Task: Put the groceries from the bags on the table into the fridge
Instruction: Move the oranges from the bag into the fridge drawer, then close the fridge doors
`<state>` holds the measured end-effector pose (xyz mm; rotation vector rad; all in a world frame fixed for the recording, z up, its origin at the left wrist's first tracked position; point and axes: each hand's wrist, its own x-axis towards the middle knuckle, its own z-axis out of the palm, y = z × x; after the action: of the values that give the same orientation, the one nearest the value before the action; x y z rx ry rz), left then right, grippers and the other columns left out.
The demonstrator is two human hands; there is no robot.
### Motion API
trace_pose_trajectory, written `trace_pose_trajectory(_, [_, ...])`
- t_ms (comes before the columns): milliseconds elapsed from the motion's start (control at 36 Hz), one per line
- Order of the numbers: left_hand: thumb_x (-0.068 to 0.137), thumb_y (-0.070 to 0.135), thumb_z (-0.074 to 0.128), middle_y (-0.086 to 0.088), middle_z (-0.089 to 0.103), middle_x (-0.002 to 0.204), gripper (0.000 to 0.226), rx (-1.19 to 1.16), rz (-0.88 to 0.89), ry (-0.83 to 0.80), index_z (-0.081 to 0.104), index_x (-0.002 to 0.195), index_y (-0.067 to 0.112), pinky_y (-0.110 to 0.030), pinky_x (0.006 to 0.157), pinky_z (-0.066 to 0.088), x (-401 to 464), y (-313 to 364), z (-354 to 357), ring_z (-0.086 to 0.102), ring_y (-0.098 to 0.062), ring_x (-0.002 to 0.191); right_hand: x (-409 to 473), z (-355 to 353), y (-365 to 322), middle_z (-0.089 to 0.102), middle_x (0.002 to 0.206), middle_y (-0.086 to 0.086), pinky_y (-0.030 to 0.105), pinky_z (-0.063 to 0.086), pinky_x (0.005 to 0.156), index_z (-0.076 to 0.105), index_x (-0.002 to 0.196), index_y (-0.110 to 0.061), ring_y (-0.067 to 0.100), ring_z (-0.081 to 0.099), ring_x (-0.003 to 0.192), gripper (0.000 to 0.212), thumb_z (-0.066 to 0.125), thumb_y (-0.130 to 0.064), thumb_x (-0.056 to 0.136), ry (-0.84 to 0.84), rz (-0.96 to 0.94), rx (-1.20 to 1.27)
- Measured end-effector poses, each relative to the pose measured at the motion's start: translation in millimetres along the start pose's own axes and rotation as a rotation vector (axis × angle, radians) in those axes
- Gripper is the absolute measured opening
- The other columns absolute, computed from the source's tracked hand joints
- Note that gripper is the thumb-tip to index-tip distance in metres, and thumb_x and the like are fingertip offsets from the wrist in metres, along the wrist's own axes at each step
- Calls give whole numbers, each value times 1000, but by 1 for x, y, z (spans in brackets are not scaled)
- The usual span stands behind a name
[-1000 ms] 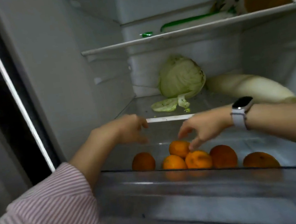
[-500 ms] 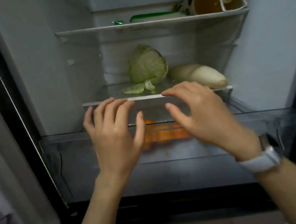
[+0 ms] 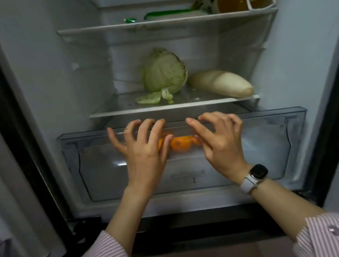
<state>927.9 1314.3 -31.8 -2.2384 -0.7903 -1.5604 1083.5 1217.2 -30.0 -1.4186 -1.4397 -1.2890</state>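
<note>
Pressing against the clear crisper drawer (image 3: 273,136), the left hand (image 3: 143,151) and right hand (image 3: 220,141) lie side by side, fingers spread, each grip released. Oranges (image 3: 180,145) sit inside; cabbage (image 3: 164,70) and radish (image 3: 221,83) rest on the shelf (image 3: 119,112) above.

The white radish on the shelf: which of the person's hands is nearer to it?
Right. The right hand is on the drawer front, just below and left of the radish; the left hand lies further left, below the cabbage.
</note>
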Motion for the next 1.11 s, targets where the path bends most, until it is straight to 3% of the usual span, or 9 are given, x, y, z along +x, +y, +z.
trace_pose_trajectory(250, [90, 38, 43, 1, 65, 116, 39, 60, -29, -217, 60, 118, 19, -67, 105, 7, 30, -11, 39, 52, -27, 116, 24, 39, 21, 63, 105, 6, 36, 24, 91, 63, 114, -24, 19, 43, 101, 38, 58, -13, 78, -212, 167, 72])
trace_pose_trajectory(306, [89, 37, 40, -1, 63, 123, 43, 85, -32, -289, 58, 122, 17, -67, 105, 10, 34, -13, 48, 50, -30, 123, 29, 46, 24, 63, 105, 7, 37, 25, 91, 64, 112, -23, 22, 48, 101, 38, 57, -11, 77, -283, 203, 54])
trace_pose_trajectory(417, [88, 32, 54, -5, 48, 141, 51, 108, -28, -399, 47, 134, 12, -64, 108, 8, 39, -20, 65, 34, -30, 137, 33, 56, 28, 59, 117, 10, 44, 33, 99, 58, 123, -21, 30, 52, 111, 48, 61, -5, 77, -471, 204, 18])
trace_pose_trajectory(583, [82, 41, 61, -5, 38, 148, 68, 152, 26, -490, 39, 140, 14, -63, 106, 4, 43, -33, 81, 27, -32, 139, 30, 64, 37, 51, 131, 9, 42, 19, 111, 45, 135, -18, 29, 43, 125, 61, 54, -3, 76, -563, 159, 5])
trace_pose_trajectory(667, [88, 42, 53, -4, 19, 156, 72, 122, 35, -491, 22, 147, 17, -59, 107, -9, 45, -32, 79, 7, -29, 144, 25, 55, 38, 32, 150, 2, 36, 0, 114, 30, 143, -20, 21, 21, 141, 66, 46, -2, 82, -598, 180, 55])
trace_pose_trajectory(722, [91, 37, 48, -3, 13, 157, 64, -6, -76, -465, 22, 147, 19, -58, 109, -9, 44, -23, 71, 0, -27, 145, 19, 40, 35, 24, 153, -3, 37, 0, 115, 26, 144, -21, 16, 12, 143, 60, 41, -4, 89, -597, 286, 132])
trace_pose_trajectory(833, [85, 28, 48, -12, 35, 148, 51, -281, -237, -334, 47, 134, 13, -65, 107, 11, 22, 13, 42, 24, -35, 139, -9, -17, 25, 35, 148, 2, 39, 16, 116, 39, 138, -17, 18, 22, 140, 51, 36, -11, 88, -508, 391, 188])
trace_pose_trajectory(944, [81, 34, 39, -13, 47, 138, 52, -417, -115, -222, 55, 125, 12, -62, 103, 32, -10, 69, 10, 40, -36, 130, -38, -98, 18, 45, 140, 3, 26, 22, 110, 49, 130, -15, 16, 32, 133, 44, 35, -15, 89, -426, 393, 186])
trace_pose_trajectory(1111, [86, 28, 42, -10, 50, 133, 44, -616, 25, -224, 53, 125, 12, -45, 103, 36, -60, 183, -39, 42, -27, 126, -75, -234, 21, 53, 128, 5, 23, 35, 104, 55, 122, -13, 14, 43, 120, 39, 36, -18, 89, -372, 387, 116])
